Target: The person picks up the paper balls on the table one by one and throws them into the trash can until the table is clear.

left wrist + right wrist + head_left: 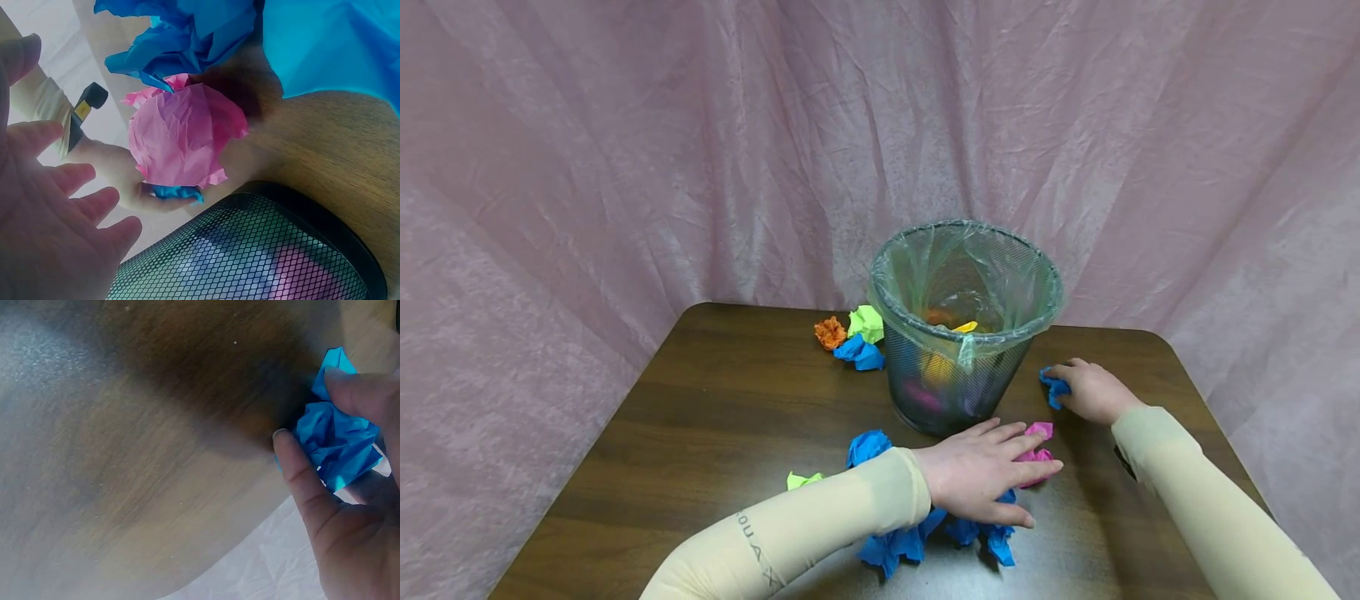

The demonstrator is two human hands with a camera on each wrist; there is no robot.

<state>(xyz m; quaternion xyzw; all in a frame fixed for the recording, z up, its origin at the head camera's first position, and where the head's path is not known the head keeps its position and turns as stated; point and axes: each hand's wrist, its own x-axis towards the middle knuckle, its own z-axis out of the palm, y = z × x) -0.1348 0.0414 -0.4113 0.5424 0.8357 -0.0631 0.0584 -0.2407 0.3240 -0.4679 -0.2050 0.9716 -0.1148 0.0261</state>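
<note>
My right hand (1099,393) is at the right of the table, its thumb and fingers curled round a crumpled blue paper ball (337,440). In front of the bin, my left hand (981,472) is spread with straight fingers over a crumpled pink paper ball (181,134). Several crumpled blue papers (895,546) lie under and beside the left wrist, partly hidden by the hand and sleeve. The mesh waste bin (958,383), lined with a clear green bag, stands upright behind the left hand with yellow, orange and pink paper inside.
Left of the bin lie an orange paper ball (831,332), a light green one (867,323) and a blue one (860,353). Another light green piece (803,480) peeks out behind the left sleeve. A pink curtain (775,150) hangs behind the wooden table (722,417).
</note>
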